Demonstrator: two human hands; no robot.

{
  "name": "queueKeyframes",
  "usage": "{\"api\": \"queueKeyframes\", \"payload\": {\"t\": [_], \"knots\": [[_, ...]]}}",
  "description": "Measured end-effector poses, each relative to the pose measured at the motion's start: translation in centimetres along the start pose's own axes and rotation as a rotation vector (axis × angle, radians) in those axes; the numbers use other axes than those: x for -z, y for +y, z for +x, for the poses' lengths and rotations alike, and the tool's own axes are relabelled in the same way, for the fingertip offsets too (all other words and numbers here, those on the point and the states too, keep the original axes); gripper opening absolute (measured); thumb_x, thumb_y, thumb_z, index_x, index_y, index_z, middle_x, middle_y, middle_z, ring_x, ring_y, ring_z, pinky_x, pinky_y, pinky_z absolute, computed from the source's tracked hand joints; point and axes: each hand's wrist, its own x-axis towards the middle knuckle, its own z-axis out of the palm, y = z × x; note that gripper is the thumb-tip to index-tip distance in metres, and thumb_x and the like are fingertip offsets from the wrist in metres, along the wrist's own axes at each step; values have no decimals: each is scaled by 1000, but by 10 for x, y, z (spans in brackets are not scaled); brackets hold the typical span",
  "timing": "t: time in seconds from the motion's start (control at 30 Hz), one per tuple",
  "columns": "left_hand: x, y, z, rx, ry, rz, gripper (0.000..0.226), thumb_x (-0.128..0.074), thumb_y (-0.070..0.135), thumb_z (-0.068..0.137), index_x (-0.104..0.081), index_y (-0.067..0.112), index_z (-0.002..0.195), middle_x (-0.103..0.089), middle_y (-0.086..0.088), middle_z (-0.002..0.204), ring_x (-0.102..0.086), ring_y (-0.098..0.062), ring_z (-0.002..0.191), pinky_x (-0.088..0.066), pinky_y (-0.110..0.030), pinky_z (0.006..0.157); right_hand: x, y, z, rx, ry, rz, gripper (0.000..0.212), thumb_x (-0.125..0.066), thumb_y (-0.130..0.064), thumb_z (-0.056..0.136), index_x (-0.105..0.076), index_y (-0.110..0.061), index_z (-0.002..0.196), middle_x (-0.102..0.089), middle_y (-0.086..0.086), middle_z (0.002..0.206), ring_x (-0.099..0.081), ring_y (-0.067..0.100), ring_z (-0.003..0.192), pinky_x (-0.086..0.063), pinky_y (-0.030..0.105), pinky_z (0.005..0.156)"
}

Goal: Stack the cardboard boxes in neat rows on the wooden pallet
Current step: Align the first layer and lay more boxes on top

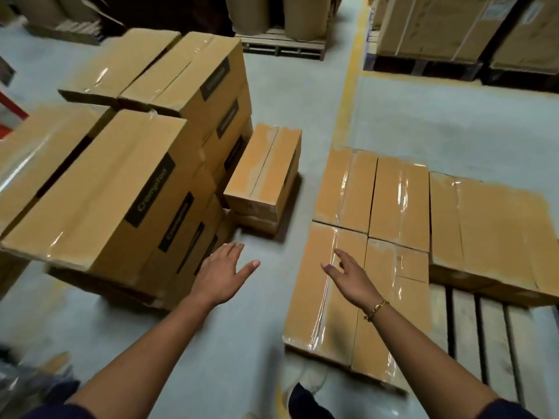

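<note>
On the floor between the stack (127, 164) and the pallet (496, 337) sits the next box (266, 170), on top of another one, so that's my pick. Both hands are empty with fingers spread loose, left hand (222, 275) low near the stack, right hand (352, 278) hovering over the boxes already laid in rows on the pallet. The carton looks stiff and long, taped shiny along the top seam, so I'd guess the tape is slick and the thing has some weight. I'd take it by the two short ends, palms under the bottom edges, not on the tape. Bare slats show nearest me on the right.
</note>
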Motion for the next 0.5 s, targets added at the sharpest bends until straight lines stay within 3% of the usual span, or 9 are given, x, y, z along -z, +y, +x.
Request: {"api": "queueKeyframes", "payload": {"t": [0.1, 0.23, 0.5], "knots": [[10, 2, 48, 30, -13, -28, 86, -28, 79, 95, -31, 23, 161, -27, -1, 169, -20, -20, 156, -21, -46, 123, 14, -22, 53, 17, -12, -53, 69, -50, -52, 102, -28, -21, 160, -30, 2, 164, -32, 23, 149, -30, 38, 120], [23, 5, 107, 11, -35, -42, 91, -26, 81, 92, -32, 23, 161, -27, -1, 169, -21, -21, 156, -22, -48, 123, 25, -49, 115, 22, -21, -76, 69, -50, -52, 102, -30, -18, 159, -32, 3, 164, -34, 23, 148, -30, 38, 119], [38, -22, 264, -3, -85, -93, 76, -34, 68, 101, -31, 21, 161, -27, -4, 168, -22, -25, 155, -22, -50, 122, 6, -81, 268, -27, -35, -58, 68, -51, -51, 102, -33, -17, 157, -36, 5, 162, -37, 24, 147, -30, 40, 120]]}}
